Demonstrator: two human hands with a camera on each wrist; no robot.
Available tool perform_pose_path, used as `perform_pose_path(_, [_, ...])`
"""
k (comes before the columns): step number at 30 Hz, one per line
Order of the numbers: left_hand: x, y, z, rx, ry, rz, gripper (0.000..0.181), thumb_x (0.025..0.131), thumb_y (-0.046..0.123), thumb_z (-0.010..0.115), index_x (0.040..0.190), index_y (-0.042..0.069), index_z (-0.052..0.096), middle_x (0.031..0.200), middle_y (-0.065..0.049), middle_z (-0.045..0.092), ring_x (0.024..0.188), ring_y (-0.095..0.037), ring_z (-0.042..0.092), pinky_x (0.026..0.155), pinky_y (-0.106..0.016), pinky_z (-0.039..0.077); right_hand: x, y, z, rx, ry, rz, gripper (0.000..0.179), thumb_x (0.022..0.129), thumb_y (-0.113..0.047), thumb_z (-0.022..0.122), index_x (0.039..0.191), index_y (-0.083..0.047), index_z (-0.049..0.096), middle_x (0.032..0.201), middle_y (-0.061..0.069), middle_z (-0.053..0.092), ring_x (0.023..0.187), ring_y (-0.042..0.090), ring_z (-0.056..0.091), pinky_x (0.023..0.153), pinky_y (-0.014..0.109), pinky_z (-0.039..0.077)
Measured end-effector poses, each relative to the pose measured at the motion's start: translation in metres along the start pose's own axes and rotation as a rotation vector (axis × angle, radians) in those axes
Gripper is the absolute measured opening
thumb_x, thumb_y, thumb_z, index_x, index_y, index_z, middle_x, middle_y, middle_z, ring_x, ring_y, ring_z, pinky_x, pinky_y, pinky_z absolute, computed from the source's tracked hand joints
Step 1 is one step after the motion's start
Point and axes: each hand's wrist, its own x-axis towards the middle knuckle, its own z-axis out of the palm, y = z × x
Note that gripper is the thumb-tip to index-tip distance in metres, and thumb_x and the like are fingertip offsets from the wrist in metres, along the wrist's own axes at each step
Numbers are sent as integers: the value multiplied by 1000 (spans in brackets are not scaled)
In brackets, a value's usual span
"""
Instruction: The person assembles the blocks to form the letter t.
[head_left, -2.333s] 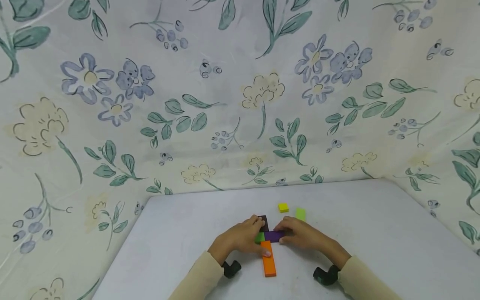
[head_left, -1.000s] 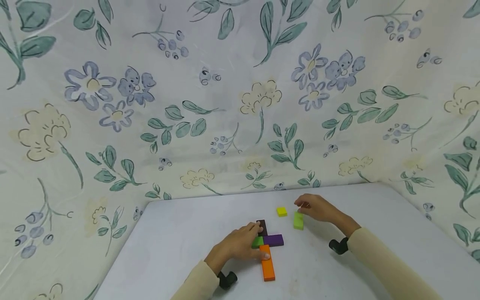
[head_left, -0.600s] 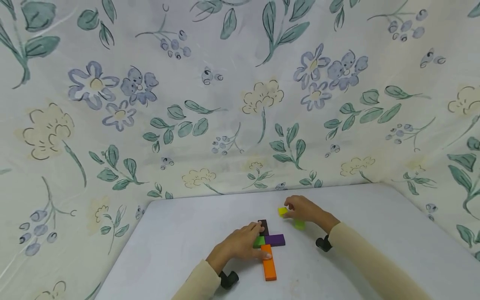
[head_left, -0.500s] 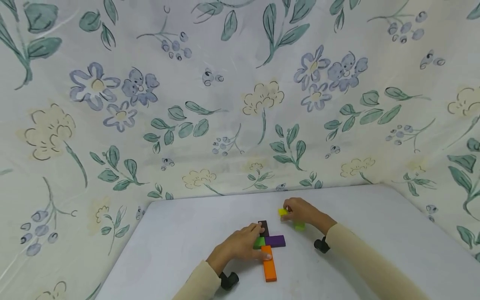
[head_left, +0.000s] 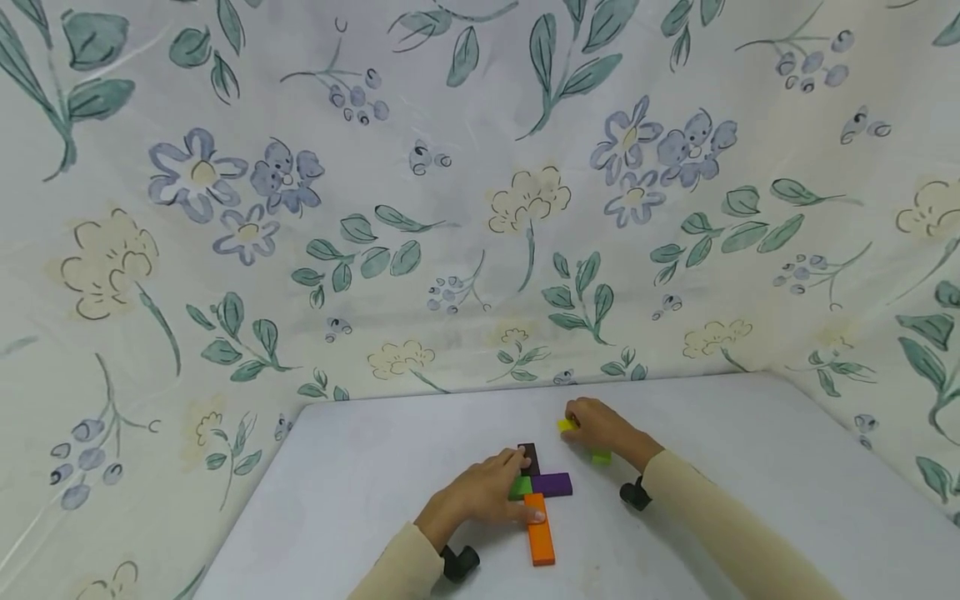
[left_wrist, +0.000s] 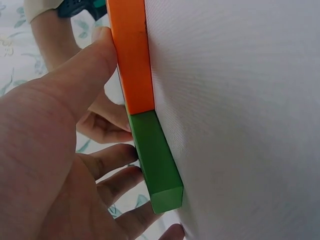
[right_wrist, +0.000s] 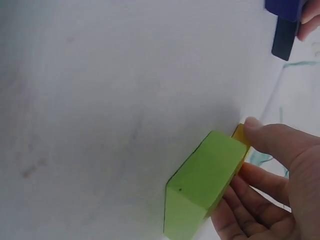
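My left hand (head_left: 483,490) lies over a group of wooden blocks, its thumb on the orange block (head_left: 542,542) and a fingertip on the dark brown block (head_left: 531,458). Between these, partly under the hand, is a green block (head_left: 522,487), and a purple block (head_left: 553,484) extends from it to the right. The left wrist view shows the orange and green (left_wrist: 157,155) blocks touching end to end. Farther back, my right hand (head_left: 602,427) pinches a small yellow block (head_left: 566,425) between thumb and finger. Beneath that hand is a light green block (right_wrist: 207,172), mostly hidden in the head view.
A white table (head_left: 375,450) carries all the blocks. Floral cloth (head_left: 480,208) hangs behind it and at both sides. Dark wrist-worn devices (head_left: 636,495) sit at both wrists, low over the table.
From the purple block, my right hand has moved back past the light green block, then left to the yellow block, and its fingers have closed in. My left hand has stayed on the group.
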Motion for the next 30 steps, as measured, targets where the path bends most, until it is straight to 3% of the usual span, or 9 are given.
perform_pose_path(10, [-2,3,-2,-2,-4,17,98,83,68,67,155,11,34,159,-7,37,145,-28,39,118,-53,36,-6,-5,-11,32,38,-30,31,87,-17,78,113,-1,70,96,6,67,83,16,55,87,35,57])
perform_pose_path(24, [2,0,-1,-18,-8,7,100,82,66,69,155,9,32,159,-7,38,146,-29,37,118,-54,34,-25,-15,-33,117,70,-125,38,87,-7,76,124,0,67,106,8,68,91,18,63,86,34,59])
perform_pose_path(30, [2,-1,1,-23,-6,9,99,82,65,70,156,10,33,159,-6,39,146,-29,38,118,-54,34,-44,-21,-35,216,101,-88,34,87,-9,76,119,-3,66,110,8,67,95,20,63,92,37,59])
